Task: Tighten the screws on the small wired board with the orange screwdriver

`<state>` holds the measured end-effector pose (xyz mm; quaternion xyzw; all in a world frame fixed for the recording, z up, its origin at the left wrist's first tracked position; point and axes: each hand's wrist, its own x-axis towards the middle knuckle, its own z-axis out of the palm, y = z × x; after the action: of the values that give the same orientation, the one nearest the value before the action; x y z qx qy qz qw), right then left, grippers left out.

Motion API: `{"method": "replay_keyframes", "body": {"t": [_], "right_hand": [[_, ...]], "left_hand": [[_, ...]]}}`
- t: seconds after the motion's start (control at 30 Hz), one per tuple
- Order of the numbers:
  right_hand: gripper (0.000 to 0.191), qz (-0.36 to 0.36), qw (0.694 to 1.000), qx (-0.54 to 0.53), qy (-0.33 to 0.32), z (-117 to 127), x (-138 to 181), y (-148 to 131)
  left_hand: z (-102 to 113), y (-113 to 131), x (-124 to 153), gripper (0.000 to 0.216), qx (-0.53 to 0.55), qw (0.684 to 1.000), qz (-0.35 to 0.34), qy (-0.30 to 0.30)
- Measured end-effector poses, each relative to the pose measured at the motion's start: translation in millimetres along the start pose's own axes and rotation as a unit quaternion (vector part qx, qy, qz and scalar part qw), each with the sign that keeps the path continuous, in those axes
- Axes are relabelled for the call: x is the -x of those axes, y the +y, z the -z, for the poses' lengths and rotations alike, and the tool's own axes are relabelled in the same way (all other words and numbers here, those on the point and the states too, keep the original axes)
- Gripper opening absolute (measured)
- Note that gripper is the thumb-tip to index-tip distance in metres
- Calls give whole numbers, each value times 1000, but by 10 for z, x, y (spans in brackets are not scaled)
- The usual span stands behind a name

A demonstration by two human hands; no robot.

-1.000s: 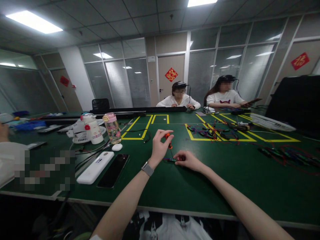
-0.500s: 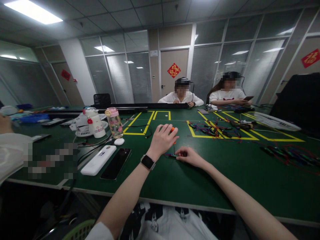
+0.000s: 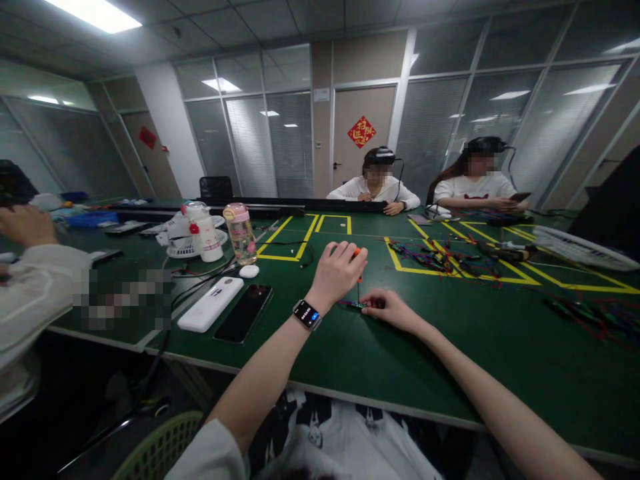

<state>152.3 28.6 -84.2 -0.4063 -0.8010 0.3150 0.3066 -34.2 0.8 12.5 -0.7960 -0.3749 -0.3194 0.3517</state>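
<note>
My left hand (image 3: 338, 270), with a watch on the wrist, is closed round the orange handle of a small screwdriver (image 3: 357, 261) that stands upright, tip down. The tip rests on a small green circuit board (image 3: 357, 305) lying on the green table (image 3: 450, 347). My right hand (image 3: 386, 306) presses on the right end of that board with its fingers curled over it.
A white power bank (image 3: 211, 304), black phone (image 3: 243, 313), pink-capped bottle (image 3: 241, 233) and white desk fan (image 3: 193, 235) lie to the left. Bundles of coloured wires (image 3: 440, 259) sit inside yellow tape squares. Two people sit across the table; another person's sleeve (image 3: 30, 293) is at far left.
My left hand has turned over the screwdriver handle, its fingers now wrapped over the top. The view has shifted left and downward a little. The right hand stays on the board.
</note>
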Motion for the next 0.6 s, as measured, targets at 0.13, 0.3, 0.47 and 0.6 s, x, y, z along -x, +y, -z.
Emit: {"method": "replay_keyframes", "body": {"t": [0.13,0.3,0.47,0.6], "right_hand": [[26,1,1000,5,1,-1,-3,13],[27,-2,1000,1,-5,3,-3,16],[29,0,1000,3,-2,10,4,-18],[28,-2,1000,9,-2,11,5,-29]], "left_hand": [[7,9,2,27,1,1000,2,0],[-19,33,14,38,32,999,1,14],[-59,30,30,35,81,996,-12,43],[-65,21,35,35,104,992,-24,62]]}}
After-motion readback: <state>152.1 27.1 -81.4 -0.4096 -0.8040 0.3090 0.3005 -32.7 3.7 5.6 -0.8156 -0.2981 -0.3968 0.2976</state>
